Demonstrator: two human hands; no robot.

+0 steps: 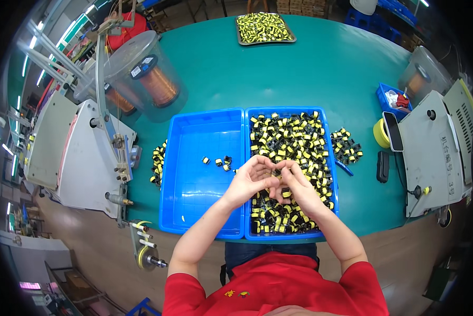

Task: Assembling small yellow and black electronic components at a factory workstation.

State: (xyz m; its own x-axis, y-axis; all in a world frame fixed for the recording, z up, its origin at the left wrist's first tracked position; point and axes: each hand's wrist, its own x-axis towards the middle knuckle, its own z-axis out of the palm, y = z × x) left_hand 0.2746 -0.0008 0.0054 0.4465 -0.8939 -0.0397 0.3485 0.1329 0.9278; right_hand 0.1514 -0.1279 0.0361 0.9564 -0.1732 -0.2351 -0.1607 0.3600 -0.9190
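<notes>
Both of my hands meet above a blue tray (328, 158) heaped with small black-and-yellow wound coils (273, 218). My left hand (252, 181) is curled, its thumb and fingers reaching toward the right hand. Close against it, my right hand (302, 192) has its fingers bent in a pinch. Whatever lies between the fingertips is too small and covered to make out. Just below the fingers, a yellow-banded coil (286, 194) shows, but I cannot tell whether it is held or lies in the heap. To the left, a second blue tray (194, 195) contains several loose coils (219, 162).
More coils lie outside the trays, at left (157, 166) and right (347, 147). A metal tray of yellow pieces (265, 28) stands at the far edge. Machines (92, 158) (434, 152) flank the green table (220, 68). A phone (393, 131) and copper wire spools (160, 84) are nearby.
</notes>
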